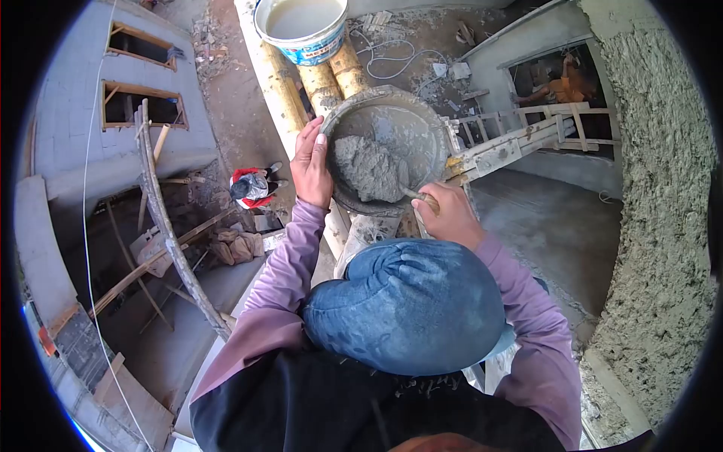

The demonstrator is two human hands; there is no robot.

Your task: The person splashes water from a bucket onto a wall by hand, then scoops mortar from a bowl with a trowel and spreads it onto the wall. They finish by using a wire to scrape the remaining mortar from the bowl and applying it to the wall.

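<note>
A round, mortar-smeared basin (410,120) rests on the log planks in front of me. Grey wet mortar (367,167) is heaped in its left and middle part. My left hand (312,167) grips the basin's left rim, thumb on the edge and fingers along the outer side. In my right hand (450,216) is the wooden handle of a trowel (423,200), with the fingers wrapped round it. The trowel's blade is at the near right of the mortar heap, mostly hidden by mortar.
A bucket (316,51) of cloudy water stands beyond the basin on the logs (282,94). Rough plastered wall (663,166) rises at right. Far below on the left is a person (252,188) in red and white; another person (568,89) in orange shows through a right-hand opening.
</note>
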